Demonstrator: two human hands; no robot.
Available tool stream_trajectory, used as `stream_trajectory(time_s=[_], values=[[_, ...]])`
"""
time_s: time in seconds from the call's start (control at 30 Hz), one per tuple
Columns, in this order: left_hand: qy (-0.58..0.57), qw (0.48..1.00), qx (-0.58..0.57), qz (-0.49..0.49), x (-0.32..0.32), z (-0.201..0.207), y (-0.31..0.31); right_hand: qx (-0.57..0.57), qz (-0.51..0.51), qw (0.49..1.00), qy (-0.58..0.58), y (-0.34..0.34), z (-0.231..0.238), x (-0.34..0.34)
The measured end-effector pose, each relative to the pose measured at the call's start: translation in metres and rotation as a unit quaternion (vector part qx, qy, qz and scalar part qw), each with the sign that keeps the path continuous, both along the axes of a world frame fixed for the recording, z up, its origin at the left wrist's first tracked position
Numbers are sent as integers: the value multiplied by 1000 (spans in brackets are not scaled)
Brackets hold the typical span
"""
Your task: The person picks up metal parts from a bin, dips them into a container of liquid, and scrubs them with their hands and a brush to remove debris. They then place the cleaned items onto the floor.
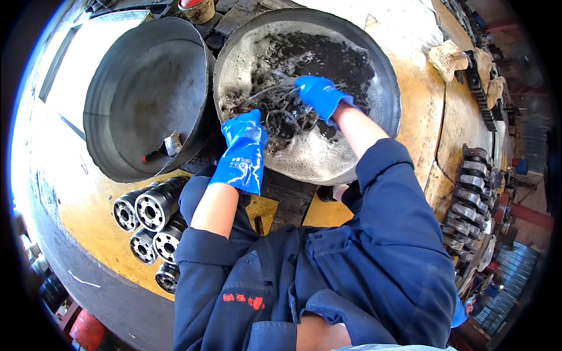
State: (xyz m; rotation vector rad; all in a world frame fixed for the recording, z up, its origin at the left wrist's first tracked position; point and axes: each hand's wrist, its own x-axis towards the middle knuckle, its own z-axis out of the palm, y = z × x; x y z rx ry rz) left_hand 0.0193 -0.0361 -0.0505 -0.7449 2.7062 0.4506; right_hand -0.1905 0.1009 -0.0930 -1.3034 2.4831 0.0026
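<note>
A wide round metal basin (393, 88) stands in front of me, with dark liquid (345, 64) and pale foam (310, 153) inside. Both my hands wear long blue rubber gloves. My left hand (244, 137) is at the basin's near left part, its fingers closed. My right hand (321, 96) reaches over the middle of the liquid, fingers curled and pointing left. Between the hands the liquid is splashing, with thin curved shapes (284, 114) blurred in it. What either hand grips is hidden by splash and glove.
A second metal basin (93, 108) on the left holds a paintbrush (167, 146). Several cylindrical metal parts (153, 212) with holed ends lie stacked beside my left arm. Crankshafts (471, 202) lie at the right. A small bucket (198, 10) stands at the far edge.
</note>
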Motion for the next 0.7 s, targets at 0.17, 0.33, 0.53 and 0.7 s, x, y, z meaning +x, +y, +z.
stream_trajectory(time_s=[0.17, 0.33, 0.53, 0.7], values=[[66, 998, -8, 8, 18, -14, -12, -125, -45, 990, 37, 40, 78, -32], [14, 1000, 8, -17, 5, -5, -3, -127, -114, 985, -12, 82, 152, -76], [-11, 1000, 3, -18, 1, -1, 5, -183, -217, 950, -129, 101, 254, -11], [21, 999, -31, -10, 5, -13, -1, -225, -214, 938, -154, 94, 275, 6]])
